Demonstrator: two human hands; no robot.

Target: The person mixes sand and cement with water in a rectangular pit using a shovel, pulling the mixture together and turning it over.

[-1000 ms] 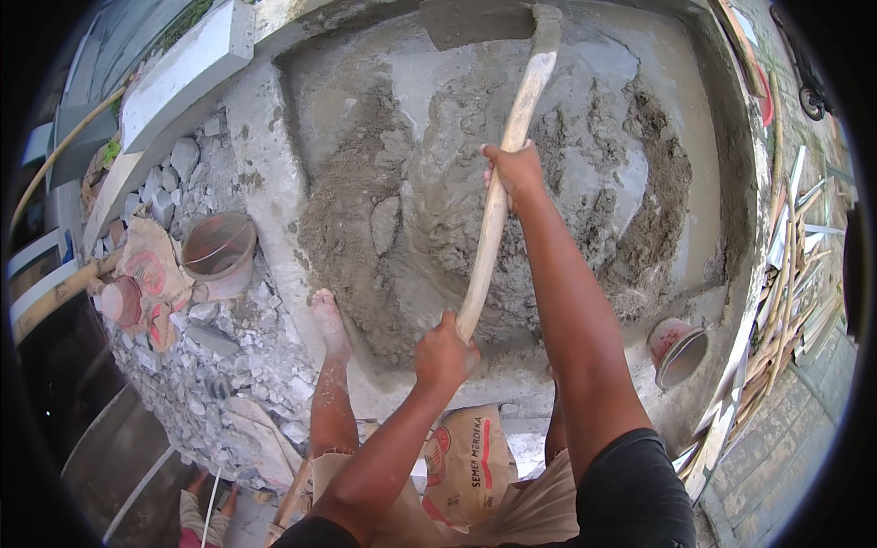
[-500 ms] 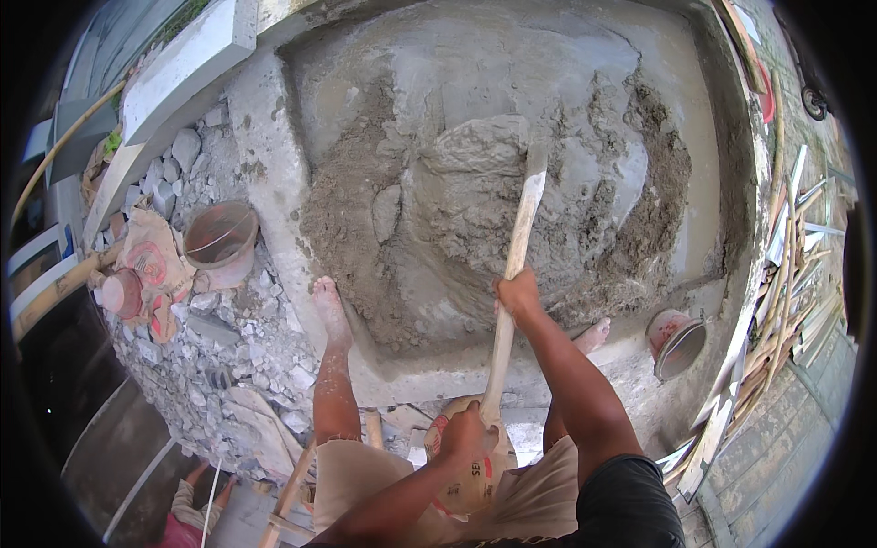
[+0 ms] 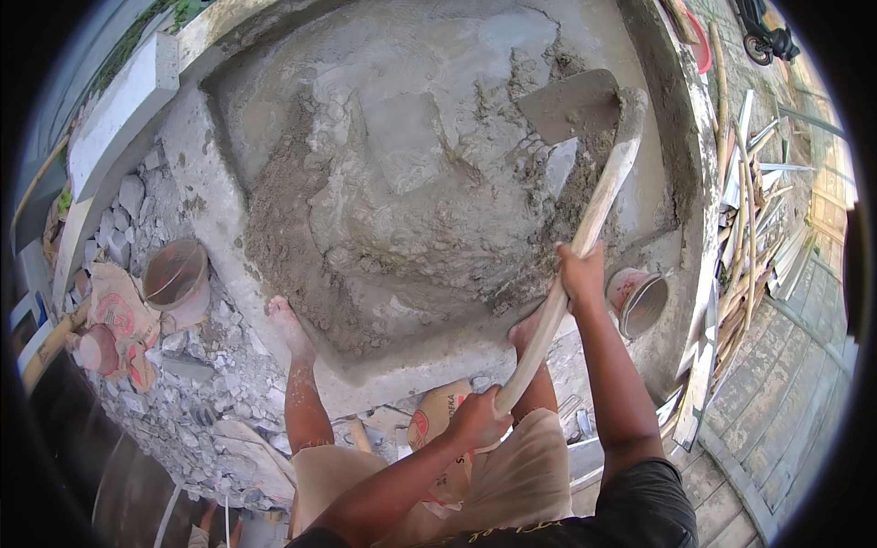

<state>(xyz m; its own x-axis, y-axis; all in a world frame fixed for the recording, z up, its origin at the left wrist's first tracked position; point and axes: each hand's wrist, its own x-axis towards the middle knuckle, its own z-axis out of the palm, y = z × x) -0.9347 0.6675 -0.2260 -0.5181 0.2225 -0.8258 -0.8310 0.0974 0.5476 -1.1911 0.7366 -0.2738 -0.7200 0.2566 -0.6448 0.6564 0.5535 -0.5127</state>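
A long-handled hoe [image 3: 594,196] slants across the right half of the view, and both of my hands are wrapped round its wooden handle. My left hand [image 3: 480,420] grips close to the handle's lower end, above my lap. Further up, near the middle, my right hand [image 3: 583,274] is closed on it. The broad, mortar-smeared hoe blade [image 3: 571,105] is over the right side of the wet grey mortar [image 3: 384,228]; whether it touches the mix I cannot tell. The mortar lies in a shallow concrete basin [image 3: 206,160], with drier sandy mix along its left side.
My bare feet are at the basin's near rim. A bucket [image 3: 639,306] stands right of my right arm; another bucket [image 3: 178,283] sits on broken rubble [image 3: 219,365] at left. Paper sacks [image 3: 123,310] lie beside it. Wood strips [image 3: 744,219] are heaped beyond the right wall.
The hoe has swung rightward, from the middle of the mortar to its right side, and its blade now shows plainly. Both hands moved right with the handle. The view has shifted too.
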